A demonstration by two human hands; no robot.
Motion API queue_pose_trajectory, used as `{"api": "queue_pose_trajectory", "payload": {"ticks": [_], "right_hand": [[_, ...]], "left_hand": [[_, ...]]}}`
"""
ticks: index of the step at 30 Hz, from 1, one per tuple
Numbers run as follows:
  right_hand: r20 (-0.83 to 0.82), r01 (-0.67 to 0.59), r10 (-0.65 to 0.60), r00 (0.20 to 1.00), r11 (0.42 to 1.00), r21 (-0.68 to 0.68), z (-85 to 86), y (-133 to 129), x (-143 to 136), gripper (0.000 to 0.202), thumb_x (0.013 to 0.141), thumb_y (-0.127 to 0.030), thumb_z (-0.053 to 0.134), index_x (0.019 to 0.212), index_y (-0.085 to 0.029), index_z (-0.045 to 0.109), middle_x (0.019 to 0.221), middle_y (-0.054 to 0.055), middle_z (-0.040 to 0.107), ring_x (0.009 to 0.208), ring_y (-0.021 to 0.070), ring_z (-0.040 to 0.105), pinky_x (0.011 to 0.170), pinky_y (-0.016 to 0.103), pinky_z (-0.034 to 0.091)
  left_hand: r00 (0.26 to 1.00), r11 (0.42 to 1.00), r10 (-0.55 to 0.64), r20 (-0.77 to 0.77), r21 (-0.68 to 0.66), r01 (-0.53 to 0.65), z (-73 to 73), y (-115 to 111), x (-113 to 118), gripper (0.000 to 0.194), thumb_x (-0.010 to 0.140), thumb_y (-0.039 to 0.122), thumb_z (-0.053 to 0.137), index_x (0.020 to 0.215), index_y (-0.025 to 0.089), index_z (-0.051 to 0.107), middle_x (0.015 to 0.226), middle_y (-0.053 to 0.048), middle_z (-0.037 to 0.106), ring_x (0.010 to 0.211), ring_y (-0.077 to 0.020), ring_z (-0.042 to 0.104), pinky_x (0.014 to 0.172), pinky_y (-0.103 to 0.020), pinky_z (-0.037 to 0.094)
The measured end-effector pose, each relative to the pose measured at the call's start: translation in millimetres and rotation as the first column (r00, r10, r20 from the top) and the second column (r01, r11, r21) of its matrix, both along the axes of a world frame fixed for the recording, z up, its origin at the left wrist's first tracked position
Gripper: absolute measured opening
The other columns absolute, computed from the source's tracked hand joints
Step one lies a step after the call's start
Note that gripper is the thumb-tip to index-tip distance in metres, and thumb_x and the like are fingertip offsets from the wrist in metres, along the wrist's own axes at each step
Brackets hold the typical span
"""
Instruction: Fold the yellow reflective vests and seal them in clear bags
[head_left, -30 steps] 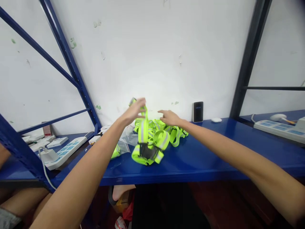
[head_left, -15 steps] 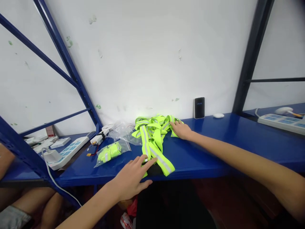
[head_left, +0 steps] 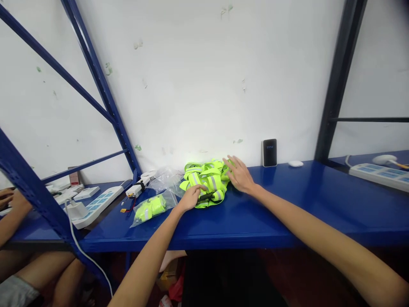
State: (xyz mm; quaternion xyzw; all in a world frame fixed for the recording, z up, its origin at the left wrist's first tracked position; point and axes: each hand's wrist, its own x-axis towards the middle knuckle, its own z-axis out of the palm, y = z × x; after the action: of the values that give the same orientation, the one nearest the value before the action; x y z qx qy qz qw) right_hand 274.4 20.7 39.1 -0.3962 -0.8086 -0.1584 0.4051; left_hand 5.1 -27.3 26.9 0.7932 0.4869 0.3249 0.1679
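A heap of neon yellow-green reflective straps [head_left: 214, 183] with grey stripes lies bunched on the blue shelf against the wall. At its front left, my left hand [head_left: 191, 198] has its fingers closed on a reflective strap, beside a black piece of the heap. My right hand [head_left: 239, 175] is open at the heap's right side, fingers spread and palm towards it. Left of the heap, a clear bag with a folded reflective strap [head_left: 150, 208] lies flat. Behind that bag is crumpled clear plastic [head_left: 165, 180].
A black-faced device [head_left: 269, 152] stands by the wall, near a white oval object [head_left: 295, 163]. Power strips lie left [head_left: 99, 206] and right [head_left: 380, 175]. Blue rack posts [head_left: 111, 100] frame the left. Another person's arm [head_left: 15, 215] is at far left.
The strap ends at the shelf's front edge now lie gathered in the heap. My left hand moved forward with them; my right hand lifted slightly and spread its fingers.
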Motion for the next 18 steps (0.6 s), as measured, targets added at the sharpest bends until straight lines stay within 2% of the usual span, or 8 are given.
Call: {"api": "queue_pose_trajectory", "payload": {"ticks": [2, 4, 5, 7, 10, 13, 15, 18], "right_hand": [[0.124, -0.239, 0.233, 0.965, 0.971, 0.034, 4.7, -17.9, -11.4, 0.067, 0.090, -0.032, 0.044, 0.153, -0.025, 0.024, 0.161, 0.008, 0.016, 0.145, 0.0306, 0.020, 0.115, 0.052, 0.023], [0.220, -0.406, 0.396, 0.891, 0.914, -0.002, 6.1, -34.0, -24.5, 0.074, 0.084, -0.033, 0.052, 0.153, -0.027, 0.025, 0.161, 0.008, 0.013, 0.144, 0.0331, 0.021, 0.114, 0.053, 0.022], [0.244, -0.446, 0.443, 0.862, 0.894, -0.049, 5.5, -40.2, -30.7, 0.076, 0.082, -0.032, 0.055, 0.152, -0.027, 0.027, 0.160, 0.010, 0.018, 0.143, 0.0336, 0.025, 0.113, 0.053, 0.023], [0.231, -0.470, 0.503, 0.833, 0.863, -0.186, 1.9, -47.7, -40.4, 0.075, 0.083, -0.031, 0.055, 0.152, -0.025, 0.027, 0.151, 0.013, 0.037, 0.133, 0.0325, 0.040, 0.109, 0.050, 0.031], [0.046, -0.449, 0.499, 0.865, 0.812, -0.372, -6.1, -48.1, -50.2, 0.065, 0.088, -0.030, 0.051, 0.150, -0.022, 0.032, 0.122, 0.013, 0.063, 0.105, 0.0271, 0.059, 0.094, 0.043, 0.043], [-0.249, -0.504, 0.438, 0.864, 0.747, -0.434, -11.3, -41.8, -63.8, 0.052, 0.086, -0.026, 0.052, 0.138, -0.023, 0.048, 0.105, 0.006, 0.068, 0.082, 0.0211, 0.061, 0.085, 0.038, 0.045], [-0.465, -0.597, 0.405, 0.787, 0.691, -0.408, -12.2, -37.5, -78.6, 0.043, 0.085, -0.027, 0.054, 0.127, -0.023, 0.057, 0.107, 0.004, 0.067, 0.086, 0.0205, 0.060, 0.087, 0.037, 0.045], [-0.738, -0.754, 0.346, 0.580, 0.572, -0.324, -11.8, -34.1, -102.6, 0.032, 0.079, -0.030, 0.061, 0.110, -0.023, 0.064, 0.108, 0.002, 0.066, 0.100, 0.0220, 0.058, 0.093, 0.035, 0.043]], "left_hand": [[0.986, 0.996, 0.088, 0.145, -0.042, -0.083, -2.9, 8.8, 0.0, 0.039, 0.081, 0.024, 0.035, 0.088, 0.016, 0.072, 0.092, -0.006, 0.070, 0.092, -0.0224, 0.061, 0.089, -0.034, 0.046], [0.963, 0.989, 0.147, 0.224, -0.049, -0.140, -5.1, 12.1, -1.8, 0.040, 0.079, 0.026, 0.034, 0.080, 0.015, 0.072, 0.091, -0.007, 0.070, 0.097, -0.0234, 0.061, 0.094, -0.035, 0.045], [0.959, 0.988, 0.154, 0.237, -0.035, -0.149, -6.1, 12.3, -3.2, 0.041, 0.080, 0.027, 0.032, 0.080, 0.015, 0.072, 0.092, -0.007, 0.070, 0.100, -0.0236, 0.061, 0.097, -0.036, 0.043], [0.948, 0.986, 0.164, 0.272, -0.017, -0.166, -8.1, 11.1, -5.8, 0.046, 0.084, 0.032, 0.029, 0.081, 0.016, 0.072, 0.094, -0.007, 0.071, 0.104, -0.0240, 0.060, 0.100, -0.037, 0.041], [0.897, 0.978, 0.207, 0.390, -0.049, -0.205, -10.2, 6.5, -5.8, 0.059, 0.090, 0.045, 0.021, 0.080, 0.016, 0.071, 0.089, -0.008, 0.071, 0.096, -0.0244, 0.062, 0.091, -0.038, 0.047], [0.857, 0.973, 0.190, 0.480, 0.023, -0.229, -9.4, -3.1, -1.4, 0.064, 0.093, 0.052, 0.017, 0.079, 0.015, 0.069, 0.091, -0.008, 0.070, 0.091, -0.0229, 0.063, 0.087, -0.037, 0.048], [0.861, 0.945, 0.173, 0.478, 0.166, -0.282, -7.8, -12.2, 1.3, 0.058, 0.094, 0.050, 0.020, 0.089, 0.016, 0.066, 0.096, -0.008, 0.069, 0.093, -0.0221, 0.062, 0.089, -0.036, 0.047], [0.899, 0.866, 0.168, 0.404, 0.375, -0.330, -6.7, -24.4, 3.3, 0.045, 0.093, 0.047, 0.029, 0.112, 0.017, 0.058, 0.104, -0.008, 0.066, 0.098, -0.0229, 0.061, 0.091, -0.038, 0.046]]}}
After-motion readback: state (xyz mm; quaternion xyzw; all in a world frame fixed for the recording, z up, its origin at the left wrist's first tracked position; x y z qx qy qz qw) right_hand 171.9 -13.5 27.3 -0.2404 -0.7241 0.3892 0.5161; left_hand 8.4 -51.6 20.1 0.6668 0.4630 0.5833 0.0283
